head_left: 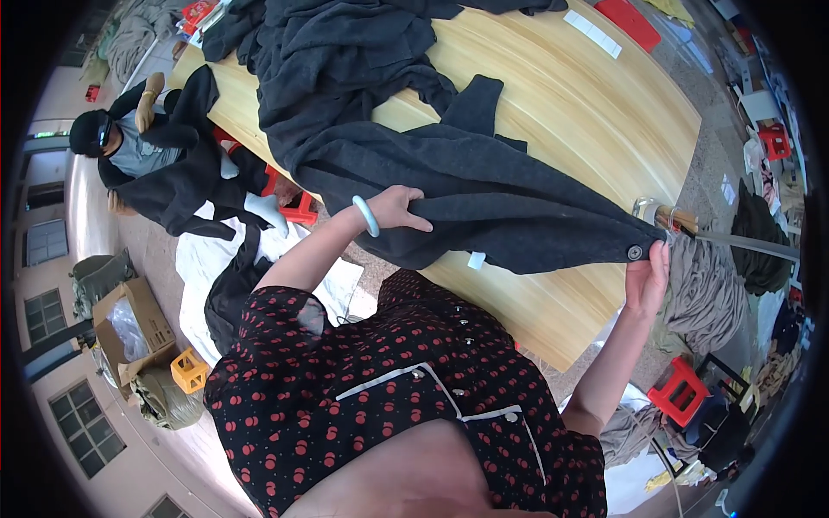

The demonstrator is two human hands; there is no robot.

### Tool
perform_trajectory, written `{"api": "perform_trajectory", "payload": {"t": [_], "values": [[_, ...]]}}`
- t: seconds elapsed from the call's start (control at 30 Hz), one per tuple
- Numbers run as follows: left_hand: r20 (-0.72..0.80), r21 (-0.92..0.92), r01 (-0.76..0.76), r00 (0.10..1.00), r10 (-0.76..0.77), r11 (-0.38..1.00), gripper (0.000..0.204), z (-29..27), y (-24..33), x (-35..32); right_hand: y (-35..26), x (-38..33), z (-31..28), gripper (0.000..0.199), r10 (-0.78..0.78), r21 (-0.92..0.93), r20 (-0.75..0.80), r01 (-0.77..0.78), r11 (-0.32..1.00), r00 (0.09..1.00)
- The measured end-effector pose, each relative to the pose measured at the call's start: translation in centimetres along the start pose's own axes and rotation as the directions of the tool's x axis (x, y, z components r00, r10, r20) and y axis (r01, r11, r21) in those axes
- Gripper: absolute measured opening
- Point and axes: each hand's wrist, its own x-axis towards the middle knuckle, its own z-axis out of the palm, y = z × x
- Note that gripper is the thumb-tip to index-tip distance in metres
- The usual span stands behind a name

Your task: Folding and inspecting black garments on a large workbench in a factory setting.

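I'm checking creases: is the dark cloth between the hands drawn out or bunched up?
Drawn out: the dark cloth runs lengthwise from left hand to right hand, with long folds.

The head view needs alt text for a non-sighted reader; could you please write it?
A person's right hand holds the buttoned end of a dark cloth garment at a pale wood-grain table, while the left hand touches the garment farther along.
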Motion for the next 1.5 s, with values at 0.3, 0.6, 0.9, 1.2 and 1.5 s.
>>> {"api": "perform_trajectory", "payload": {"t": [0.3,0.6,0.9,1.2,1.5], "values": [[-0.468,0.348,-0.128,0.835,0.29,0.929,0.038,0.6,0.4,4.7,0.1,-0.2,-0.7,0.023,-0.091,0.004,-0.261,0.095,0.995,0.961],[-0.363,0.637,-0.353,0.647,0.67,0.686,0.032,0.2,-1.1,9.3,0.5,-0.7,0.7,0.024,-0.152,-0.063,-0.255,0.141,0.988,0.955],[-0.073,0.626,-0.529,0.692,0.718,0.573,0.038,1.9,0.9,6.6,-0.2,0.5,2.2,0.018,-0.2,-0.081,-0.295,0.184,0.98,0.935],[0.007,0.343,-0.421,0.895,0.445,0.84,0.027,3.3,1.0,6.9,-0.5,-0.8,3.7,0.015,-0.235,-0.154,-0.292,0.197,0.968,0.927],[0.08,0.448,-0.387,0.915,0.395,0.806,0.037,4.0,0.4,6.9,0.3,-3.6,4.4,0.015,-0.229,-0.154,-0.345,0.185,0.97,0.91]]}}
